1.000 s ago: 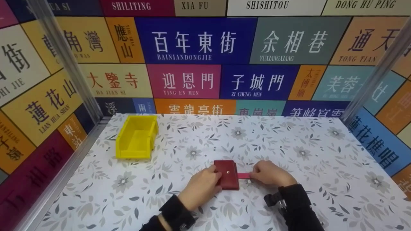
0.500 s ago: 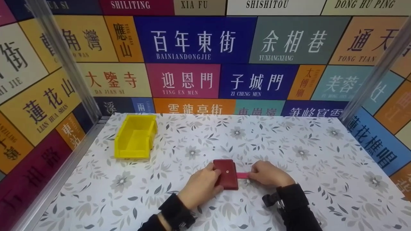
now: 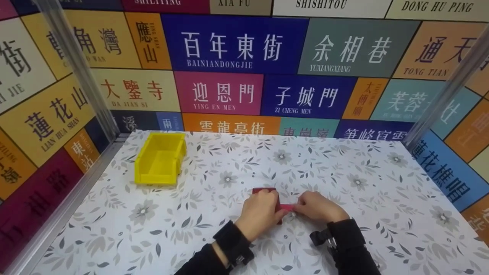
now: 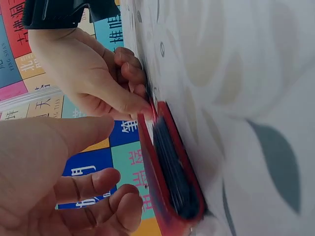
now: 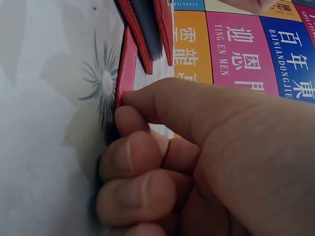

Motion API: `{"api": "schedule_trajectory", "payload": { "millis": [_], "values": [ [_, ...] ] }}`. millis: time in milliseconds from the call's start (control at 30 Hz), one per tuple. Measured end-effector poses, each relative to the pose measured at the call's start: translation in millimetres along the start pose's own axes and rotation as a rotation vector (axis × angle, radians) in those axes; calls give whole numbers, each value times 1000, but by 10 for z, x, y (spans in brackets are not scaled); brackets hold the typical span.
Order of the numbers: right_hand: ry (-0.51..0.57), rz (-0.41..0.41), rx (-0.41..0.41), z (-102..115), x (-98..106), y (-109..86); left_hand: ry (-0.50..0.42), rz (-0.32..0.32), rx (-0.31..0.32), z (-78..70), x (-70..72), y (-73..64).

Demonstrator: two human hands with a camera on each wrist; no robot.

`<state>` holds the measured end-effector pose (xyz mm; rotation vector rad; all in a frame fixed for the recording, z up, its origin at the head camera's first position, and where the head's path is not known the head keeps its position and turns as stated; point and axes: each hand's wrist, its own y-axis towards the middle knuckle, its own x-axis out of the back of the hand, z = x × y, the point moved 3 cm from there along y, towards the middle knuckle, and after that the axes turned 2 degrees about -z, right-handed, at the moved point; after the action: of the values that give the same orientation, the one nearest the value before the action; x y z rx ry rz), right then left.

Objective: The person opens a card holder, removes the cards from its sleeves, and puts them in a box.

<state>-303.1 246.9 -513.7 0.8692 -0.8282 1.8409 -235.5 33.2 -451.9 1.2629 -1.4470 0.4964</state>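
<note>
The left hand (image 3: 259, 210) is poised over a small, dark-red, leather-like booklet wallet (image 4: 156, 184), thumb spread well away from its loosely bent fingers, with nothing gripped between them (whether a fingertip touches the cover, I cannot tell). The right hand (image 3: 319, 206) pinches a flat pink strap with pale stitching (image 5: 128, 61) between thumb and forefinger, its other fingers curled in. The wallet is on the white, floral-patterned tabletop (image 3: 328, 168), nearer the person than the open-topped yellow plastic bin (image 3: 156, 178).
</note>
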Motion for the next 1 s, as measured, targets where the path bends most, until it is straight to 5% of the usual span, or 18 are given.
{"api": "schedule_trajectory", "payload": {
  "millis": [300, 767, 1000],
  "values": [
    [36, -5, -90, 426, 136, -233, 59, -4, 38, -61, -128, 63],
    [25, -9, -126, 452, 146, -257, 19, 22, 33, -44, -194, 84],
    [42, -36, 28, 256, 88, -155, -18, 42, 64, -26, -130, 104]
  ]
}}
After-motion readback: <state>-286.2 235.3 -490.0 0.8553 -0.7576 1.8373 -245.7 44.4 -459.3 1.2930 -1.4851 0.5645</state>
